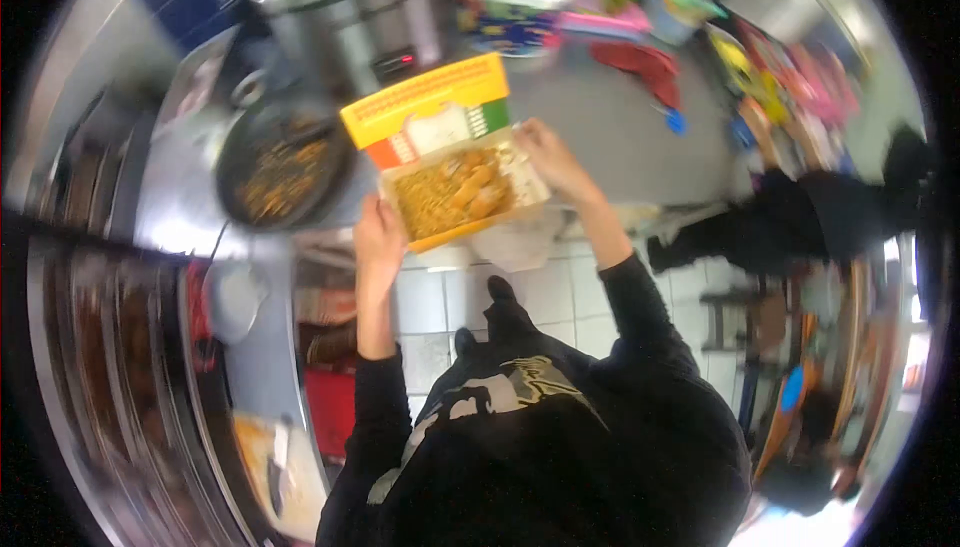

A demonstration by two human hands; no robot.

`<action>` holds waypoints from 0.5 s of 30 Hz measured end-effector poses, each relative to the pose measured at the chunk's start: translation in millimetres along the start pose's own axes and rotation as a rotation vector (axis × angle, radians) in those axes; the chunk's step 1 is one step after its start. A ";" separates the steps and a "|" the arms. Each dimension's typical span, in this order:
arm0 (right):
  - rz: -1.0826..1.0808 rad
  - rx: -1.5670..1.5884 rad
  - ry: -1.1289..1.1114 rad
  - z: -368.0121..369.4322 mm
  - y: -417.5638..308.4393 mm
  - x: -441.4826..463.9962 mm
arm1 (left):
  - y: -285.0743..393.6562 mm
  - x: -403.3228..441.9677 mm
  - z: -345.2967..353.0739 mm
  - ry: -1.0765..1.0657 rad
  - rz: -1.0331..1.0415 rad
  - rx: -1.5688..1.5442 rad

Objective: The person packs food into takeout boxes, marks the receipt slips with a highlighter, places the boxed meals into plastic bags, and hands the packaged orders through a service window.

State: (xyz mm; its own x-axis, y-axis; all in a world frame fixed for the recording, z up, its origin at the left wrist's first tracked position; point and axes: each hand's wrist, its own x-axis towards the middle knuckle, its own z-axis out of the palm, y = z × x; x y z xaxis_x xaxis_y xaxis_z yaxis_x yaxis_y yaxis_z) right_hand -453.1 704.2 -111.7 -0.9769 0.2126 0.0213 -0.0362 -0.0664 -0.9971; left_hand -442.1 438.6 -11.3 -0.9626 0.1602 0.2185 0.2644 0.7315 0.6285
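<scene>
Between my two hands is a takeaway food box [522,209], its printed yellow, orange and green lid [425,87] standing up at the far side. Inside lies yellowish rice or noodles [425,197] with browned, sauce-topped pieces [475,187] to the right; their exact kind I cannot tell. My left hand [379,232] grips the box's near left corner, fingers closed on the wall. At the far right corner, where lid meets box, my right hand [545,155] is closed on the edge. The box is held out at the counter's near edge, tilted a little.
A dark pan [280,167] with food scraps sits on the counter at left. Behind stands a large steel cooker [365,22]. A red cloth [640,67] lies on the grey counter [620,132]. Another person [800,212] works at right. A knife [280,462] rests on a cutting board [300,497].
</scene>
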 end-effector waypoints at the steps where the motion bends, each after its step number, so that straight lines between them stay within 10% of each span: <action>1: -0.039 0.052 0.071 -0.8 8.6 -15.2 | 3.5 7.1 3.9 -0.058 0.062 0.003; 4: 0.218 0.029 0.248 131.2 -38.5 -21.6 | -98.6 62.8 -86.0 -0.286 -0.072 -0.066; 15: 0.143 -0.045 0.748 157.1 -62.7 -50.8 | -110.7 100.2 -67.0 -0.467 0.068 -0.275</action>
State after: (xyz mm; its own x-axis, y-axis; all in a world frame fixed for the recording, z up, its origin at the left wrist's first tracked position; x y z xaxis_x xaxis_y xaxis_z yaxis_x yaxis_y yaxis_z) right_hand -434.3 544.4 -38.8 -0.5682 0.8096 -0.1473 0.1045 -0.1066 -0.9888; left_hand -563.8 329.2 -9.0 -0.8501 0.5243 -0.0495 0.2727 0.5186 0.8103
